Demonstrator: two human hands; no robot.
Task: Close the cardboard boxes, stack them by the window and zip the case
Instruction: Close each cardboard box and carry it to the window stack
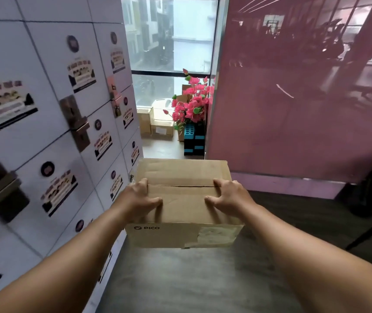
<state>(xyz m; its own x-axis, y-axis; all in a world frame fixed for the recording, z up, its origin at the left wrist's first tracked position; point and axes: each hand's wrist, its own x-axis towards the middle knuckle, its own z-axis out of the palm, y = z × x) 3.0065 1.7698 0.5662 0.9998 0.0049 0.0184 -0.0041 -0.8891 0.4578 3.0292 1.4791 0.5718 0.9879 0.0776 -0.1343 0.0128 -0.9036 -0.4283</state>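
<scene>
Filling the left of the frame is a wall of white lockers (45,123) with stickers and brass latches, running toward the window (171,35) at upper centre. Coming in from the lower left, the left hand (142,199) is clamping the left edge of a closed cardboard box (184,208), fingers curled over the top by the seam where the two flaps are meeting. The box is sitting at centre frame, apparently being carried above the grey floor (191,279), with its printed front face turned toward the camera. On its other edge the right hand (228,195) is gripping in the same way, fingers hooked over the top, so the two hands are well apart with the box between them.

Beyond the box, at the foot of the window, several other cardboard boxes (158,125) are already lying together, just beside pink artificial flowers (191,105) and black-and-blue blocks (194,138). A pink panel (293,98) is taking up the right of the frame.

Judging by this, the closing of this box looks done and it is on its way to the stack, which is still some way ahead. No case is showing here, so the zipping appears to remain.
</scene>
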